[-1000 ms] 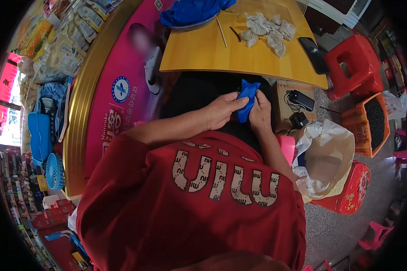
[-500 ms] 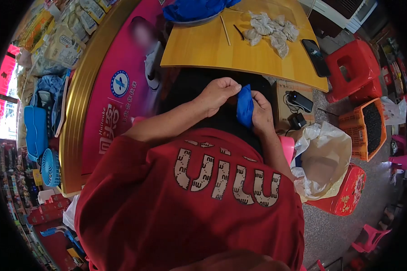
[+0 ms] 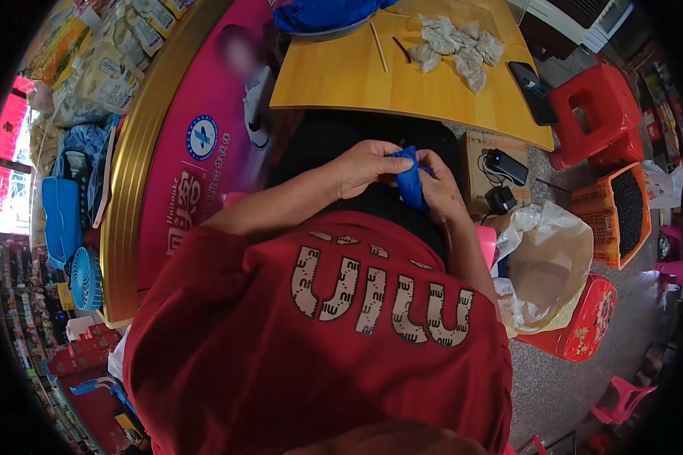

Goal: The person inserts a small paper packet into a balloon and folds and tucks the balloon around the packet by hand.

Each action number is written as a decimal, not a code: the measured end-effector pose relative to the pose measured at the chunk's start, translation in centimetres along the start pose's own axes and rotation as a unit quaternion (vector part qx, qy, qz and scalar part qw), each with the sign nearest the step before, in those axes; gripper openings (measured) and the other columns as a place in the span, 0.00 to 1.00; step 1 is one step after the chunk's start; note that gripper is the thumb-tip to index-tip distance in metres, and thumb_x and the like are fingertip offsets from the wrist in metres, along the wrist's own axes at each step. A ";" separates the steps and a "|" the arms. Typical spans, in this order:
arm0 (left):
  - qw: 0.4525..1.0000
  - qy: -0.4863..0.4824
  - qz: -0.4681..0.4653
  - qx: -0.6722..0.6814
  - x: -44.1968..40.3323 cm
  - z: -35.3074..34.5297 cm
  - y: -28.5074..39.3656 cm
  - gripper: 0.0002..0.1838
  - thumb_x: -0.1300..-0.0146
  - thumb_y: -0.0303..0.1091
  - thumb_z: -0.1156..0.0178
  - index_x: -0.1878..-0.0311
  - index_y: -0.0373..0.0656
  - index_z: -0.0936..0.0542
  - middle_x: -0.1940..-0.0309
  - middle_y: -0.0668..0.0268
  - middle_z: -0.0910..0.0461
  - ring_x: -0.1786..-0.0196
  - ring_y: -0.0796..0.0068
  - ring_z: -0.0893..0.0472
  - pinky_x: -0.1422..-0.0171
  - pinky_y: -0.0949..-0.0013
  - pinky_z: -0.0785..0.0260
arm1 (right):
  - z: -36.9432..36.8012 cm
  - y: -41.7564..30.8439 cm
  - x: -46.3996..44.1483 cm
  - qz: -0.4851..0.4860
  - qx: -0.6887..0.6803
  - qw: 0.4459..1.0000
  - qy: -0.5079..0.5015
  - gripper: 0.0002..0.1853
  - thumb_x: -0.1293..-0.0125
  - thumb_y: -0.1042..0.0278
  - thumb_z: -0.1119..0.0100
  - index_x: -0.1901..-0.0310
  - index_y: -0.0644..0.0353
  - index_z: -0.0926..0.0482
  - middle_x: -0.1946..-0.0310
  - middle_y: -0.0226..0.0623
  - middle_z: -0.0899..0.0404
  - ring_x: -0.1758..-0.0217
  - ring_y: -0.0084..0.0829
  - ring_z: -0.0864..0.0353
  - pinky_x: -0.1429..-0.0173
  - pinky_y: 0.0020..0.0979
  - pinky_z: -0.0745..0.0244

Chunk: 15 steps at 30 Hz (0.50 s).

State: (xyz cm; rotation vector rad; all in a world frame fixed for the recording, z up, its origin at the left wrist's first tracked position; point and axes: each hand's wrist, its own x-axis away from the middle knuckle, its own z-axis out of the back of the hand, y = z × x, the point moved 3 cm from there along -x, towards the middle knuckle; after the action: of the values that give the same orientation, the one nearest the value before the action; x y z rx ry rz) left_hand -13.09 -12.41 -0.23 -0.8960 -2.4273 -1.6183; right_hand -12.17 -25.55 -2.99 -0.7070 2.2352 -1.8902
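Observation:
My left hand (image 3: pixel 363 168) and my right hand (image 3: pixel 442 189) meet above my lap, just in front of the table edge. Between them is a small folded piece of blue cloth-like material (image 3: pixel 410 186). The left thumb and fingers pinch its upper end, while the right fingers hold its right side. What lies inside the folds, if anything, is hidden. Beyond the hands, the yellow wooden table (image 3: pixel 326 80) carries more blue material (image 3: pixel 326 14) in a shallow dish, a thin stick (image 3: pixel 379 47), a short dark strip (image 3: pixel 402 50) and several crumpled translucent bundles (image 3: pixel 461 47).
A phone (image 3: pixel 533 92) lies on the table's right edge. To the right are red stools (image 3: pixel 596 106), a cardboard box (image 3: pixel 476 171) with a black device and cable, an orange basket (image 3: pixel 596 216) of dark bits, and an open white plastic bag (image 3: pixel 546 265). A pink-and-gold counter (image 3: pixel 121 227) stands left.
My left hand has closed in on the blue piece, its thumb now pressing across the upper end. Both hands are nearer each other, and less of the blue shows.

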 end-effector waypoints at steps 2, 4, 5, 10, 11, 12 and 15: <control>0.999 -0.003 -0.010 -0.047 -0.5 0.5 -0.3 0.14 0.52 0.34 0.40 0.63 0.37 0.28 0.72 0.67 0.26 0.70 0.80 0.28 0.63 0.79 0.35 | -0.3 -0.1 0.1 0.012 0.003 1.000 -0.028 0.08 0.44 0.69 0.52 0.63 0.59 0.32 0.71 0.28 0.31 0.69 0.17 0.33 0.65 0.17 0.35; 0.995 -0.007 -0.021 -0.092 -0.5 0.2 -0.3 0.14 0.51 0.35 0.40 0.64 0.37 0.28 0.73 0.67 0.26 0.70 0.80 0.28 0.64 0.79 0.35 | -0.2 -0.2 0.1 0.040 0.060 0.997 -0.025 0.09 0.43 0.68 0.53 0.61 0.59 0.32 0.69 0.29 0.31 0.68 0.18 0.32 0.64 0.18 0.35; 0.996 0.008 -0.016 -0.086 -0.4 0.0 -0.2 0.14 0.51 0.35 0.41 0.64 0.37 0.28 0.72 0.68 0.27 0.69 0.80 0.28 0.61 0.78 0.35 | -0.4 0.0 0.2 0.040 0.060 0.997 -0.025 0.09 0.43 0.68 0.53 0.61 0.59 0.32 0.69 0.29 0.31 0.68 0.18 0.32 0.64 0.18 0.35; 0.998 0.025 -0.005 -0.063 -0.4 -0.6 -0.6 0.14 0.49 0.35 0.42 0.61 0.37 0.29 0.68 0.66 0.27 0.64 0.80 0.28 0.58 0.77 0.35 | 0.1 1.7 -0.7 0.049 0.000 0.995 0.087 0.08 0.45 0.70 0.54 0.65 0.63 0.30 0.72 0.32 0.28 0.69 0.21 0.31 0.63 0.21 0.35; 0.997 0.024 -0.002 -0.071 -0.6 -0.5 -0.8 0.14 0.49 0.35 0.43 0.61 0.38 0.30 0.68 0.67 0.27 0.64 0.80 0.28 0.58 0.77 0.35 | 0.4 2.0 -0.8 0.050 0.002 0.995 0.087 0.08 0.45 0.70 0.54 0.65 0.63 0.30 0.72 0.32 0.28 0.69 0.21 0.31 0.63 0.21 0.35; 0.997 0.023 0.000 -0.079 -0.7 -0.5 -0.9 0.14 0.48 0.35 0.43 0.60 0.38 0.30 0.68 0.67 0.27 0.64 0.80 0.28 0.57 0.76 0.35 | 0.5 2.1 -0.8 0.070 0.062 0.991 0.092 0.08 0.46 0.71 0.54 0.65 0.63 0.30 0.72 0.33 0.28 0.68 0.21 0.31 0.63 0.22 0.35; 0.999 0.032 0.002 -0.019 -0.8 -0.2 -1.4 0.14 0.47 0.36 0.44 0.59 0.41 0.30 0.67 0.68 0.27 0.64 0.79 0.27 0.57 0.75 0.34 | 0.5 1.6 -1.0 0.092 0.113 0.984 0.106 0.09 0.46 0.72 0.54 0.64 0.64 0.31 0.71 0.36 0.27 0.67 0.24 0.29 0.61 0.24 0.34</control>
State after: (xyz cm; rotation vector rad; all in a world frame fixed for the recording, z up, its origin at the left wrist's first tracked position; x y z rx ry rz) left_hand -13.25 -13.27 -1.60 -0.8406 -2.3579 -1.6704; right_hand -11.53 -25.42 -4.85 -0.2678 2.0658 -2.1628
